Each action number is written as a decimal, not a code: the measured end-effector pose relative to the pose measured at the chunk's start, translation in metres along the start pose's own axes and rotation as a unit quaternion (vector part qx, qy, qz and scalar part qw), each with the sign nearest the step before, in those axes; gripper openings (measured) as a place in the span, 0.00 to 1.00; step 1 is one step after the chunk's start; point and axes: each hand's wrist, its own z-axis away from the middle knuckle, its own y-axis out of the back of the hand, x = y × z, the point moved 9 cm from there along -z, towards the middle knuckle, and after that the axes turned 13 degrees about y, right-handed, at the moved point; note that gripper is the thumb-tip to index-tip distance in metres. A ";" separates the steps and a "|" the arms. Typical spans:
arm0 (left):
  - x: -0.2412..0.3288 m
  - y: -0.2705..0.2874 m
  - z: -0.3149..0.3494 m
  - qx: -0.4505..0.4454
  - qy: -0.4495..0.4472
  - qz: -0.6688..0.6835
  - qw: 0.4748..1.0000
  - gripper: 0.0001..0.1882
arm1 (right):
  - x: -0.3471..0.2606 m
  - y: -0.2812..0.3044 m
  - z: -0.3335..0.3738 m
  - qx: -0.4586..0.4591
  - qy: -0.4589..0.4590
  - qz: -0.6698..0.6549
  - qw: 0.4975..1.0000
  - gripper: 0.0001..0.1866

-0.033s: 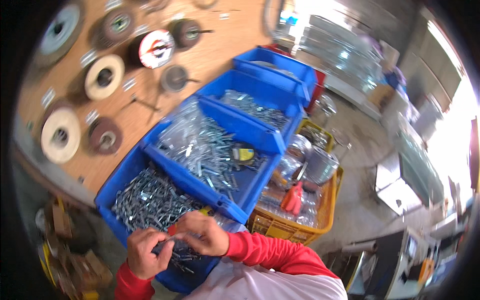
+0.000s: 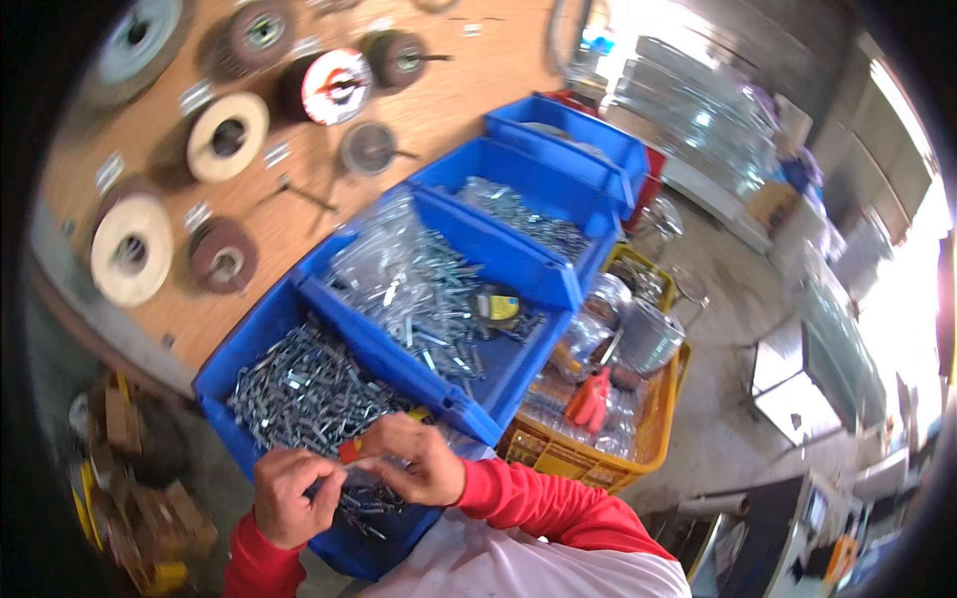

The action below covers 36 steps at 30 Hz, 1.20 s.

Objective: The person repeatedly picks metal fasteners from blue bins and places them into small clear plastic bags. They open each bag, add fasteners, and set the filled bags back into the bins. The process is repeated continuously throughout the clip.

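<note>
My left hand (image 2: 292,495) and my right hand (image 2: 417,460) meet above the nearest blue bin (image 2: 239,364), fingertips almost touching. Both are closed in a pinch. Something small and thin lies between the fingertips; its kind I cannot make out. A small red-orange patch (image 2: 349,450) shows beside the right fingers, partly covered by them. Beneath the hands, the bin is heaped with small metal fasteners (image 2: 304,394), and the fingers hide part of the heap. Just beyond, a second blue bin (image 2: 513,374) holds longer bolts (image 2: 446,269), clear plastic bags (image 2: 384,259) and a yellow-and-black round item (image 2: 497,307).
More blue bins (image 2: 498,154) run away toward the far right. Right of them stands a yellow crate (image 2: 638,453) with wire spools (image 2: 648,337) and red-handled pliers (image 2: 590,401). Abrasive wheels (image 2: 227,137) hang on a wooden board (image 2: 329,214). Cardboard pieces (image 2: 169,518) lie lower left.
The whole scene has shifted slightly rightward in the picture, as the head has turned a little. Both hands keep their pinch over the nearest bin, with the right hand slightly farther right in the picture.
</note>
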 end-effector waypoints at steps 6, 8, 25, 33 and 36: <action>0.001 0.011 0.001 0.033 0.026 0.010 0.999 0.06 | 0.024 0.000 0.003 0.059 -0.131 -0.138 0.980 0.06; -0.009 0.010 0.001 0.025 0.058 0.039 0.997 0.06 | 0.037 0.003 0.010 0.118 -0.199 -0.184 0.955 0.04; -0.032 0.016 0.008 0.079 0.078 0.172 0.979 0.03 | 0.034 0.031 -0.017 0.144 -0.175 -0.073 0.971 0.10; -0.024 0.011 0.005 0.081 0.069 0.160 0.982 0.03 | 0.017 0.040 -0.025 0.146 -0.119 -0.063 0.980 0.10; -0.016 0.008 0.004 0.079 0.065 0.164 0.981 0.04 | 0.001 0.050 -0.029 0.138 -0.076 -0.059 0.986 0.08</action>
